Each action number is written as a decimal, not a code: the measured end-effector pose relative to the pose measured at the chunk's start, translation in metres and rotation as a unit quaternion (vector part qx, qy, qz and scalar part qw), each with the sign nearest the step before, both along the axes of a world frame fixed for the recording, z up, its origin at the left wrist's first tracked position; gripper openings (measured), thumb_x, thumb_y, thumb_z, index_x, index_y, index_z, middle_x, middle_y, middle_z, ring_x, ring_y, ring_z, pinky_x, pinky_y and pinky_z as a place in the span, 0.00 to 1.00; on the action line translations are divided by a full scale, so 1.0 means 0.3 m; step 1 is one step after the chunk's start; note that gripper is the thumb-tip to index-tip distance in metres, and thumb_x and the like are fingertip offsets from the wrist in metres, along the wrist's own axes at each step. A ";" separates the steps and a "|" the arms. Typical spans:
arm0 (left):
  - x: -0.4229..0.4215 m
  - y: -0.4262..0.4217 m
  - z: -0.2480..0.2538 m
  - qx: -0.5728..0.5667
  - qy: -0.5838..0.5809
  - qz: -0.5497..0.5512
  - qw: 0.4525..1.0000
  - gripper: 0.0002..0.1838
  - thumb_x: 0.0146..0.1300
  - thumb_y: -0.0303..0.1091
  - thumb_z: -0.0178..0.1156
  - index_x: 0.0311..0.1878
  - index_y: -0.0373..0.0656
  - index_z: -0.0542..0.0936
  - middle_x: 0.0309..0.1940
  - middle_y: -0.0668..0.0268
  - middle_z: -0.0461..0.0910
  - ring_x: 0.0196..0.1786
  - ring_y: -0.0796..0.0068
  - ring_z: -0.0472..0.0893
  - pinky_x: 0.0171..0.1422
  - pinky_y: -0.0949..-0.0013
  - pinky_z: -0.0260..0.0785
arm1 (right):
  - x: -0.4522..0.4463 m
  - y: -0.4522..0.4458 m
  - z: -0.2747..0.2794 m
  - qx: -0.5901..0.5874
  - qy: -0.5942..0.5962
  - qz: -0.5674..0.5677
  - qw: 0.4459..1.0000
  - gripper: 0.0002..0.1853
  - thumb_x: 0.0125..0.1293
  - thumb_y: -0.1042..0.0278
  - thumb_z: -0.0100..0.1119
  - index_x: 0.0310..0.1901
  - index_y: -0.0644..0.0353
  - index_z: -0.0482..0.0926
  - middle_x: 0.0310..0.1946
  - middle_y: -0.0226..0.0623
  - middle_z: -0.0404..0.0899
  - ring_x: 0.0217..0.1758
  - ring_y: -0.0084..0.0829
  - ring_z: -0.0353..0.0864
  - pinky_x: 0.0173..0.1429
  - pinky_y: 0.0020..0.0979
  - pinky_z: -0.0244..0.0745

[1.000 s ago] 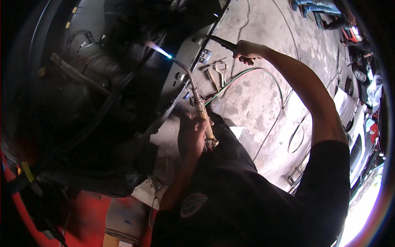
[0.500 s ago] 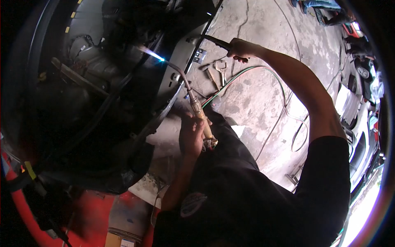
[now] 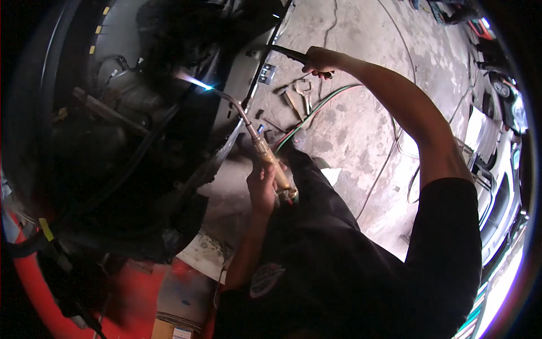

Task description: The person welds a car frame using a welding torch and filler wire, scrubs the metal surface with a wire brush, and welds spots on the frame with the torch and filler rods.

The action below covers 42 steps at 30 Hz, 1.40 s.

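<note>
My left hand (image 3: pixel 262 183) is wrapped around the brass handle of a lit gas torch (image 3: pixel 262 150). Its bent metal neck points up and left, and a blue-white flame (image 3: pixel 195 82) burns at the tip over the dark vehicle body (image 3: pixel 152 186). Further up, my right hand (image 3: pixel 322 62) grips a dark, long-handled tool (image 3: pixel 289 53). The far end of that tool meets the metal panel edge (image 3: pixel 254 62); its jaw or tip is too dark to make out. Green and red hoses (image 3: pixel 319 107) run across the floor toward the torch handle.
On the concrete floor (image 3: pixel 367 124) lie a hammer (image 3: pixel 289 101), locking pliers (image 3: pixel 305 95) and a small box (image 3: pixel 267 73). Loose cables cross the floor. A red surface (image 3: pixel 132 294) and a cardboard box (image 3: pixel 169 329) are at the lower left. Vehicles (image 3: pixel 499 186) line the right side.
The torch and its flame have shifted slightly left and down in view. My right hand and its tool also appear a little further left, as does the panel edge.
</note>
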<state>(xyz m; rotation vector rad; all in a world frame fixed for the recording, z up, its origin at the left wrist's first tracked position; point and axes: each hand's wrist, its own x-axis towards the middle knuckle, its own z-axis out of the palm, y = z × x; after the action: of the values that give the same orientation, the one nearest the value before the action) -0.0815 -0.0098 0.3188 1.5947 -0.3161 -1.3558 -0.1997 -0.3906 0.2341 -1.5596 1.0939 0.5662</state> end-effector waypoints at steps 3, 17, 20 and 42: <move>0.003 0.015 -0.024 -0.026 -0.001 -0.003 1.000 0.15 0.76 0.36 0.55 0.57 0.37 0.78 0.38 0.63 0.87 0.24 0.85 0.70 0.28 0.76 0.61 | 0.014 -0.004 0.028 0.028 0.034 -0.007 0.999 0.13 0.66 0.64 0.64 0.35 0.69 0.77 0.20 0.38 0.77 0.16 0.31 0.80 0.17 0.34 0.76; -0.014 0.044 -0.005 -0.028 -0.009 0.001 1.000 0.21 0.77 0.45 0.52 0.56 0.36 0.81 0.40 0.66 0.85 0.33 0.86 0.76 0.30 0.78 0.58 | -0.011 -0.009 0.056 0.056 0.047 -0.045 0.996 0.23 0.68 0.52 0.65 0.56 0.60 0.78 0.28 0.40 0.80 0.23 0.33 0.83 0.25 0.39 0.84; -0.027 0.054 -0.029 -0.041 -0.011 0.020 0.999 0.18 0.76 0.41 0.53 0.55 0.35 0.80 0.38 0.64 0.86 0.28 0.86 0.72 0.29 0.77 0.59 | -0.026 -0.007 0.088 0.027 0.037 -0.041 0.998 0.25 0.66 0.46 0.66 0.56 0.55 0.79 0.32 0.38 0.83 0.32 0.35 0.87 0.28 0.40 0.85; -0.079 0.073 -0.003 -0.022 0.115 -0.072 0.990 0.24 0.78 0.53 0.55 0.54 0.38 0.82 0.37 0.65 0.86 0.24 0.87 0.71 0.28 0.78 0.62 | -0.296 1.386 0.246 0.207 -0.327 -0.396 0.833 0.44 0.68 0.39 0.63 0.74 0.64 0.65 0.57 0.36 0.77 0.57 0.29 0.75 0.56 0.31 0.73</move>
<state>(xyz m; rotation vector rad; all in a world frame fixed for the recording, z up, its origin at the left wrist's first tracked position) -0.1052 0.0121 0.3179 1.3840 -0.3237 -1.6163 -0.2885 0.0253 0.3079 -0.6986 0.8808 -0.2893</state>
